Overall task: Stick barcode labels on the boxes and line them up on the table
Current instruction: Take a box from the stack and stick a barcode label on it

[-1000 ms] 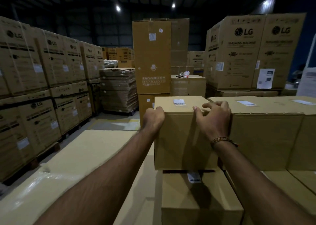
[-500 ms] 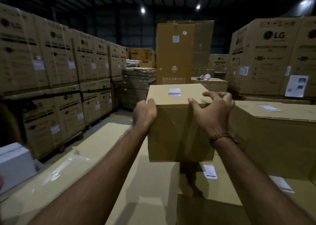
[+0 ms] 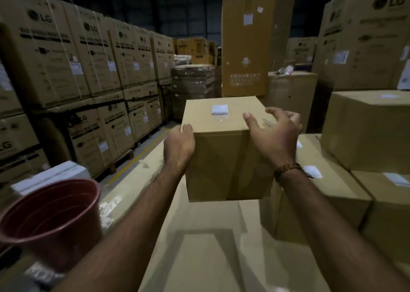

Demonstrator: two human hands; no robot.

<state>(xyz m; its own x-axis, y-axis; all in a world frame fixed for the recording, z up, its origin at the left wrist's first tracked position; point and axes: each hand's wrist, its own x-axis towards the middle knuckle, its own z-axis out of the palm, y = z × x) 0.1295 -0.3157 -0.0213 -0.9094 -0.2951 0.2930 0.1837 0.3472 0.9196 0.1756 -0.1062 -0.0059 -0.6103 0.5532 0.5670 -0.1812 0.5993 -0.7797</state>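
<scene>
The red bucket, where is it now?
In the head view the red bucket is at lower left, beside the left forearm, in front of a white box.

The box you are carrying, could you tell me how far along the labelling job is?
Done: the carried box already bears a white label on top, and the boxes on the right show labels too. In hand: the left hand and right hand hold the box clear of the cardboard-covered table. Left: setting it down in line; I cannot tell how many boxes remain.
</scene>
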